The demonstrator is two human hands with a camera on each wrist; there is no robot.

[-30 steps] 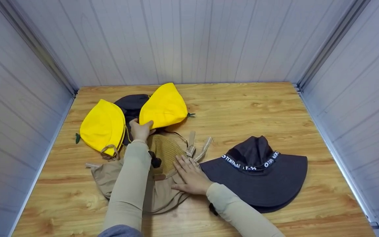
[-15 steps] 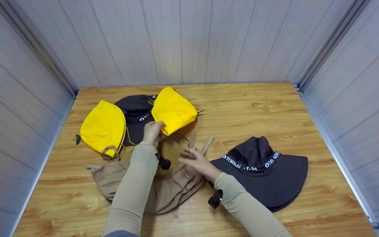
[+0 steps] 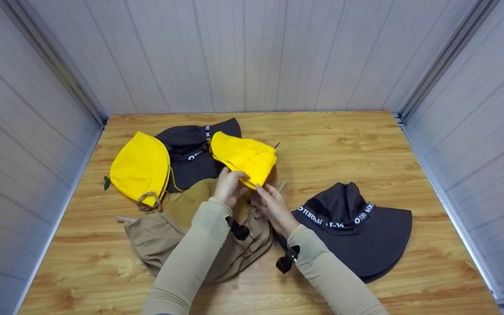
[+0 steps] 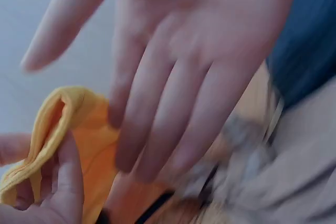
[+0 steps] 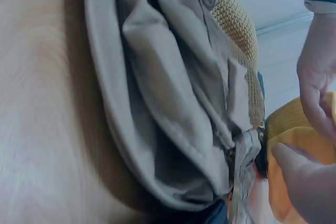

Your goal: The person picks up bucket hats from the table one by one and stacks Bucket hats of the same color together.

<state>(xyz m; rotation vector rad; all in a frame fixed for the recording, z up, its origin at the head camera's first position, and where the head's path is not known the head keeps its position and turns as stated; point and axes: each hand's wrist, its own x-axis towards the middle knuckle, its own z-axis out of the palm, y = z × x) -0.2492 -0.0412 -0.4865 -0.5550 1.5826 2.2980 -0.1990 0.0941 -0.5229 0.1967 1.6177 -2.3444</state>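
Note:
My left hand (image 3: 229, 187) pinches the brim of a yellow cloth hat (image 3: 248, 155), which is tipped over the middle of the table. In the left wrist view the folded brim (image 4: 46, 140) shows between thumb and fingers. My right hand (image 3: 276, 210) is right at the near corner of that hat, its fingers straight and the thumb spread apart in the left wrist view. Below both hands lies a tan hat (image 3: 160, 238) with a woven mesh part (image 3: 190, 197) and loose straps. Its near side is partly covered by my left sleeve.
A second yellow hat (image 3: 140, 166) with a green leaf lies at the left. Behind the held hat is a dark hat (image 3: 193, 170) with a lettered band. Another dark wide-brimmed hat (image 3: 348, 245) lies right of my right hand. Pale panel walls (image 3: 243, 57) enclose the wooden table (image 3: 335, 153).
My left hand has moved right and nearer with the yellow hat, uncovering more of the back dark hat. My right hand has lifted off the tan hat and come up to the yellow hat.

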